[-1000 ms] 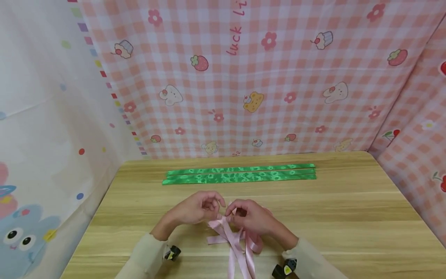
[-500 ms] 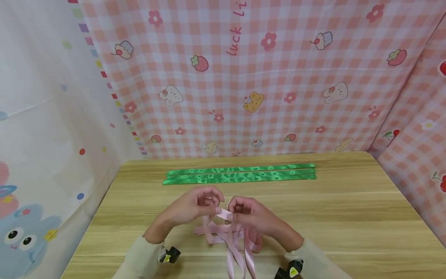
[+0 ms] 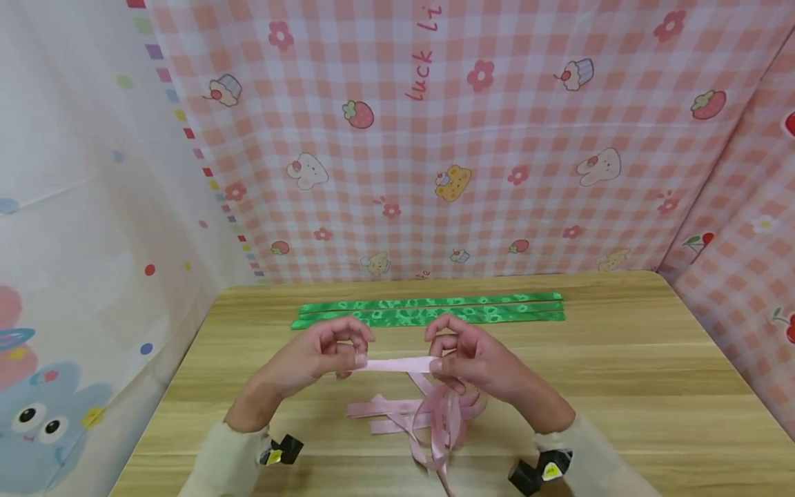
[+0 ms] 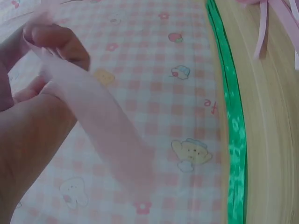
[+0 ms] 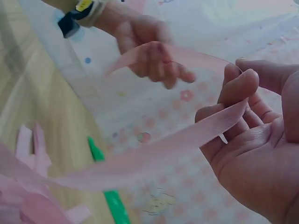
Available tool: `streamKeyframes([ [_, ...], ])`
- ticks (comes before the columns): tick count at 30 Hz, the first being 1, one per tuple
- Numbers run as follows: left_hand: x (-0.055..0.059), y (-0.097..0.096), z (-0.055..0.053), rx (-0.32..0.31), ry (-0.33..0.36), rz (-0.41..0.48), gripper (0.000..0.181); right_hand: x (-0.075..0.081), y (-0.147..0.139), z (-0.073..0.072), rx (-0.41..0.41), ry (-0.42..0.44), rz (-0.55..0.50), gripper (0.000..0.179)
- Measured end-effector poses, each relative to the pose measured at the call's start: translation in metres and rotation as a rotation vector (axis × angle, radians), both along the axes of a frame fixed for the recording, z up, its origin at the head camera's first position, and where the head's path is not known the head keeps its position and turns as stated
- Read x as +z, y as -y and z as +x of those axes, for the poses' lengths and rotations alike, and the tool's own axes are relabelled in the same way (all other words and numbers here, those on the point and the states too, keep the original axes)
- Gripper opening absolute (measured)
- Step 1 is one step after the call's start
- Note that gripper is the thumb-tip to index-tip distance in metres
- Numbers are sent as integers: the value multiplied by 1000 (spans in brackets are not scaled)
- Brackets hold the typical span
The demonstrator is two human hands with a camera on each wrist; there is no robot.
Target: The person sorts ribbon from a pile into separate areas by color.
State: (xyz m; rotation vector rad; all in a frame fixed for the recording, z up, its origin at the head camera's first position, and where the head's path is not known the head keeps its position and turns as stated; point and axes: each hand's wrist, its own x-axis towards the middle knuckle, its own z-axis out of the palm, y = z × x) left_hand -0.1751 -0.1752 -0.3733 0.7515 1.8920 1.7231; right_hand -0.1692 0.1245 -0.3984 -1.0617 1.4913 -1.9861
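A length of pink satin ribbon (image 3: 399, 364) stretches nearly level between both hands, above the table. My left hand (image 3: 310, 353) pinches it between thumb and fingers at the left. At the other side, my right hand (image 3: 477, 357) pinches the same ribbon, and a tail hangs from there toward a loose heap of pink ribbons (image 3: 448, 414) below. In the right wrist view the ribbon (image 5: 140, 163) runs out from between the right hand's fingers, sagging toward the heap. A blurred stretch of ribbon (image 4: 100, 112) crosses the left hand (image 4: 39, 88) in the left wrist view.
Several green ribbons (image 3: 428, 316) lie side by side along the back of the wooden table (image 3: 621, 386). Behind it hangs a pink checked curtain (image 3: 397, 152), with a white patterned cloth (image 3: 112, 228) on the left. Black devices (image 3: 537, 472) sit at both wrists.
Both hands have moved apart and slightly away from the body, drawing the pink ribbon out between them. The heap's strands have shifted; the green ribbons stay where they were.
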Motion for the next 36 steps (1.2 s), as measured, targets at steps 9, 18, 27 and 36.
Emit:
streamKeyframes([
  [9,2,15,-2,-7,-37,-41,32,17,-26,-6,-82,-22,146,21],
  [18,6,35,-2,55,-72,58,21,27,-58,-11,-187,-79,219,16],
  [27,3,62,-3,108,-93,73,24,33,-98,-13,-279,-132,327,11],
  [36,-8,87,-6,126,-91,76,30,27,-135,-15,-324,-122,420,10],
])
